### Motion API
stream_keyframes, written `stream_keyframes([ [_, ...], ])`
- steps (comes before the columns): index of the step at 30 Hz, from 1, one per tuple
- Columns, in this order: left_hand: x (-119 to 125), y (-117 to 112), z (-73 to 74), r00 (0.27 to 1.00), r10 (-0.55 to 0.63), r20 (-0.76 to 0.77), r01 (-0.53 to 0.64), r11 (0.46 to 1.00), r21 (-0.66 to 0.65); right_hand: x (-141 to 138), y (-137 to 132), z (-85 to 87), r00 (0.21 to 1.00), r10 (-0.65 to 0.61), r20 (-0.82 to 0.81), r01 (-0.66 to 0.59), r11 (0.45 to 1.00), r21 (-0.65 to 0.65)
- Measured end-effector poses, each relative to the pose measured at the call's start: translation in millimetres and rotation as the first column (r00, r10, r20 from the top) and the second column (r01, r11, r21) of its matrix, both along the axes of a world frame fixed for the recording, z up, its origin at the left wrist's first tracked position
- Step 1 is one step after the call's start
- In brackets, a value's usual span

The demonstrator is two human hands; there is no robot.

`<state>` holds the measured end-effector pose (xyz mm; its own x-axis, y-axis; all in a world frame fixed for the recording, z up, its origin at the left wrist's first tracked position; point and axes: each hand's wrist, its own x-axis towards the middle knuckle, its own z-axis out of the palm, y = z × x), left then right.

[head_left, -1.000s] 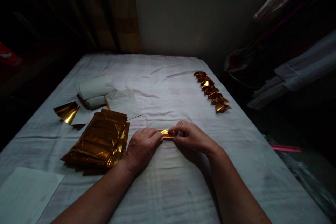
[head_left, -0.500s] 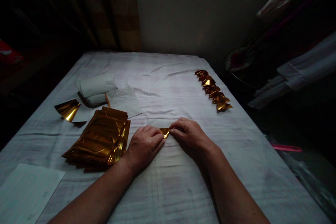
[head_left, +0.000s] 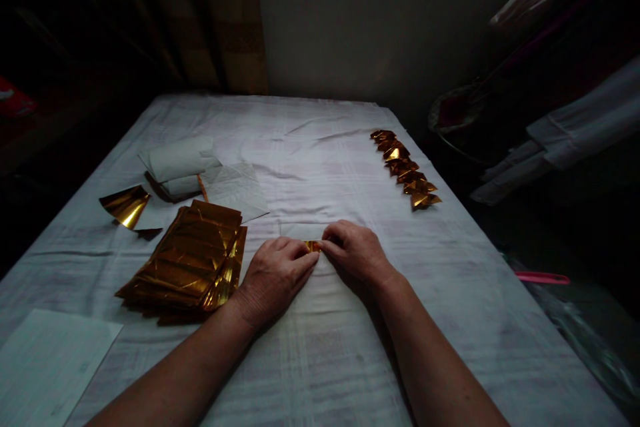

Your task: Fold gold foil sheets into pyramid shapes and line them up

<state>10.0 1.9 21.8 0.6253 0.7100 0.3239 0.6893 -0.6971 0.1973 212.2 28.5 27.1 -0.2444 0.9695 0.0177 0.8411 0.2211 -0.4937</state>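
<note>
Gold foil strip on checked cloth, between hands: left hand grasping one end, right hand pinching the other. Apparently mid-fold; next crease calls for steady left-hand pressure.

I face a plain grey wall beyond the far edge of my bench. A brown curtain hangs behind the far left corner. A pale checked cloth covers the bench top. Pale fabric hangs beyond the right edge. Lighting is dim; I see deep shadow along both sides.
</note>
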Motion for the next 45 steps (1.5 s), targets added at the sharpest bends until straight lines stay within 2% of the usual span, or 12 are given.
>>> stream_keyframes([
  [9,-1,1,-0.5,1.000,0.009,0.002,-0.009,1.000,-0.013,-3,-2,8.0,1.000,0.002,0.025,-0.001,0.999,-0.043],
  [21,0,1,2.1,0.999,0.000,0.041,0.001,1.000,-0.026,0,1,-2.3,1.000,0.001,-0.004,-0.001,1.000,-0.006],
  [30,1,0,1.8,0.999,0.007,0.043,-0.007,1.000,-0.010,-11,-3,-2.3,0.989,-0.136,0.050,0.135,0.990,0.030],
  [39,1,0,-0.6,1.000,0.005,0.022,-0.005,1.000,0.000,-28,-6,0.2,0.943,-0.313,0.115,0.312,0.950,0.032],
  [42,2,0,-0.7,0.999,0.011,0.030,-0.011,1.000,-0.001,-28,-6,-1.6,0.936,-0.330,0.126,0.327,0.944,0.041],
  [45,2,0,-2.6,0.999,0.023,0.048,-0.023,1.000,-0.008,-21,-3,-3.6,0.951,-0.303,0.064,0.301,0.953,0.034],
])
